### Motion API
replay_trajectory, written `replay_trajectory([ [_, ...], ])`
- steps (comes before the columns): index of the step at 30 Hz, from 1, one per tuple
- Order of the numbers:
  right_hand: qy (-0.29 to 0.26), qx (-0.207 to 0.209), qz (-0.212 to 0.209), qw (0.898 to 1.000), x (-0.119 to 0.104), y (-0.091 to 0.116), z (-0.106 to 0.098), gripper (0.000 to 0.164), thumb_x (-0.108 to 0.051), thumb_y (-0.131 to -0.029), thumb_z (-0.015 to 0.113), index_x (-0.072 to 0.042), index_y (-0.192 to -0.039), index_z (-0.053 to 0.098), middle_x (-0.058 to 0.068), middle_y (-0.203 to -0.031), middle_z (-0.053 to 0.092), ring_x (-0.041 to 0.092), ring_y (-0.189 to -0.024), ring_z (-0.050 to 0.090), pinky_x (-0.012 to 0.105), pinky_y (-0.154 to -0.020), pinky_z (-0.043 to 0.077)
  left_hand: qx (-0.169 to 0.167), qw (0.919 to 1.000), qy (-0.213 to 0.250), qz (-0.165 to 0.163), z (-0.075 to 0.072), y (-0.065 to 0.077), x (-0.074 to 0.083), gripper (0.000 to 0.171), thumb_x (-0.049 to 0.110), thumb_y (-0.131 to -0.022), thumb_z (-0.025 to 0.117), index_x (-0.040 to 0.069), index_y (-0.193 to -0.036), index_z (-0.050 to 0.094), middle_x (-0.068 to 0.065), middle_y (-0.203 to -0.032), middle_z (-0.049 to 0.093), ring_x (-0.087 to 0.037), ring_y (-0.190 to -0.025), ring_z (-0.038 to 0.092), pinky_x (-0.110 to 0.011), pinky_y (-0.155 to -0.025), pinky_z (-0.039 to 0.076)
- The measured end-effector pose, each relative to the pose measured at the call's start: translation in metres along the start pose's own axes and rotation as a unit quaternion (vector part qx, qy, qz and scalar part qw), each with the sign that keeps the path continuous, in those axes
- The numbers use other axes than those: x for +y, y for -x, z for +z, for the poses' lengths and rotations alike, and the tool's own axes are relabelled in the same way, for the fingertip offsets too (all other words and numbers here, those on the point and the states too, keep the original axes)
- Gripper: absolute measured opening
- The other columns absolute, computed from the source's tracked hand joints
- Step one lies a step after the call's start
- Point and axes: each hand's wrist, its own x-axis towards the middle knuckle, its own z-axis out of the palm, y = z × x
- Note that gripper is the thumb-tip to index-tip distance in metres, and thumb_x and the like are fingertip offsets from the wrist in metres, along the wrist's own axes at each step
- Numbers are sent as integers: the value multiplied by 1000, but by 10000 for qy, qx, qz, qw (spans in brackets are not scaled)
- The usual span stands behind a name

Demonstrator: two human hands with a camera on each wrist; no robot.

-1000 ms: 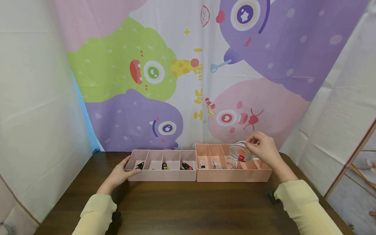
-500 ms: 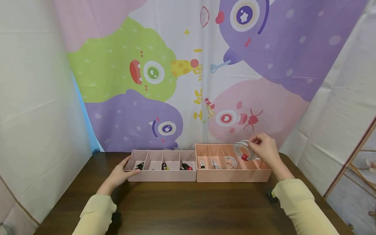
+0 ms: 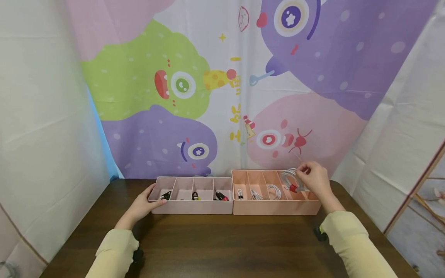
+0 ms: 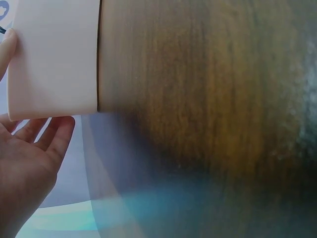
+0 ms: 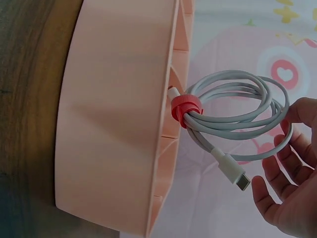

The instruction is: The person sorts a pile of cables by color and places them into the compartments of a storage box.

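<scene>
My right hand pinches a loop of a coiled white USB cable, which hangs over the right part of the peach divided box. A red strap binds the coil. One white plug points down in the right wrist view. The thumb and a fingertip meet on the loop; the other fingers are bent loosely. My left hand grips the left end of the pale mauve divided box, thumb over the front rim and fingers against the end wall.
Both boxes stand end to end on a dark wooden table. Black cables lie in some mauve compartments, and bundled white cables in several peach ones. Behind hangs a cartoon-printed curtain.
My right hand has shifted slightly right and down with the coiled cable, which now hangs farther right over the peach box. My left hand has stayed on the mauve box.
</scene>
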Motion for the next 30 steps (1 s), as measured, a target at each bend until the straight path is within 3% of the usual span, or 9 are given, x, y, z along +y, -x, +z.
replay_trajectory([
  [12, 117, -246, 516, 9983, 4, 5, 12, 10, -16, -79, 65, -8, -75, 67, 7, -72, 63, 20, -65, 56, 28, -51, 41, -18, 10000, 75, -35, 0, 1, 2, 98, 47, -82, 68, 1, -150, 13, -29, -152, 18, -48, -137, 22, -63, -106, 23],
  [30, 73, -459, 478, 9978, 25, 19, 25, 14, -18, -82, 68, -5, -80, 66, 11, -78, 60, 22, -70, 55, 30, -58, 42, -7, 9999, 98, -38, 0, 1, 1, 97, 46, -83, 68, 2, -150, 13, -29, -152, 18, -48, -137, 22, -63, -105, 24],
])
